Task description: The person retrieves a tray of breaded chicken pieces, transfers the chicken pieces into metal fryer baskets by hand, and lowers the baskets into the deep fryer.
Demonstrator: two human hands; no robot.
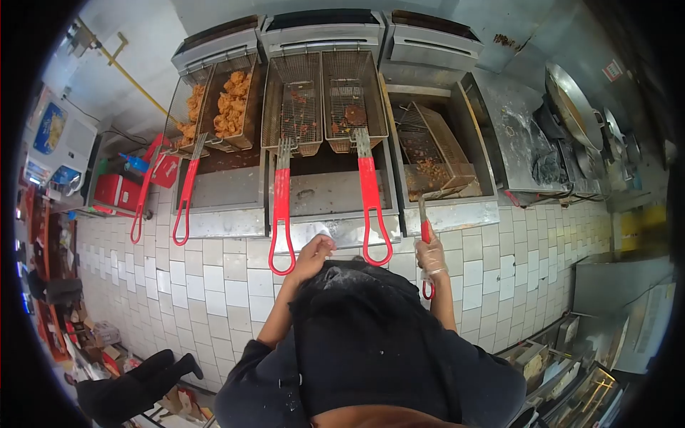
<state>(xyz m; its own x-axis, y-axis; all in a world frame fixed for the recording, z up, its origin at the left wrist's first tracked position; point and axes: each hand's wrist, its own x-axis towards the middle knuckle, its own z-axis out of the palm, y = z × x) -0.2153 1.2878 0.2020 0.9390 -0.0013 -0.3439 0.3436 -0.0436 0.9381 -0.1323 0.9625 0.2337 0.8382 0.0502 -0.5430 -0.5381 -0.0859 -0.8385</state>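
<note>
My right hand [431, 258], in a clear plastic glove, is closed around the red handle of a fryer basket [442, 153]. That basket sits tilted in the right fryer well [487, 164], with fried crumbs near its front. My left hand [311, 258] is just in front of the middle fryer, by my dark apron [357, 321]. Its fingers are curled in, and I see nothing in them. Nearest to it is the red handle [282, 214] of a middle basket [296, 100]. A second middle basket [345, 100] holds a dark round piece [355, 115].
Two baskets at the left hold golden fried pieces [232, 103]. Red handles stick out over the tiled floor [235, 292]. A floury metal counter [514, 132] and a large pan [571, 103] stand at the right. A dark-clothed person [128, 385] is at lower left.
</note>
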